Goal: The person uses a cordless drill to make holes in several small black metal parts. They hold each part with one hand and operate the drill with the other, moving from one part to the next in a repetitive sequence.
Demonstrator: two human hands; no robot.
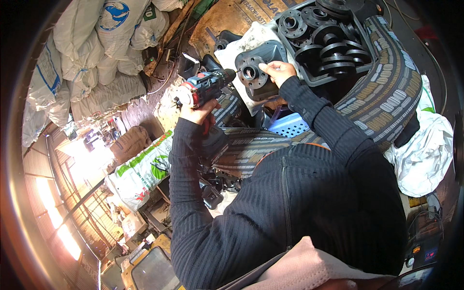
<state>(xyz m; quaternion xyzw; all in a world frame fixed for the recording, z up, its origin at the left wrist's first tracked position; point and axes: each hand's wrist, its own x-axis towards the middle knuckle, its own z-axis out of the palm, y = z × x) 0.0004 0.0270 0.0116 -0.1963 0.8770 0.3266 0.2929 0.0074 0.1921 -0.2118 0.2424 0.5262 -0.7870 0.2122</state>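
My left hand (199, 114) is wrapped round the grip of a cordless drill (202, 88) with a grey-blue and red body. Its black chuck points at a dark flanged part (267, 88), whose round plate has a central hub and a ring of small holes over a squarish base. The drill's tip is close to the left edge of that plate; whether it touches I cannot tell. From the right, my right hand (279, 72) pinches the plate's edge with thumb and fingers. The part rests on white cloth-like sacking (227, 52) in front of me.
A grey crate (316, 82) packed with several black flanged discs stands at the far right. Patterned fabric (386, 92) covers my legs, with a blue perforated basket (289, 125) between them. White sacks (77, 43) are piled at the left; a white bag (420, 150) lies right.
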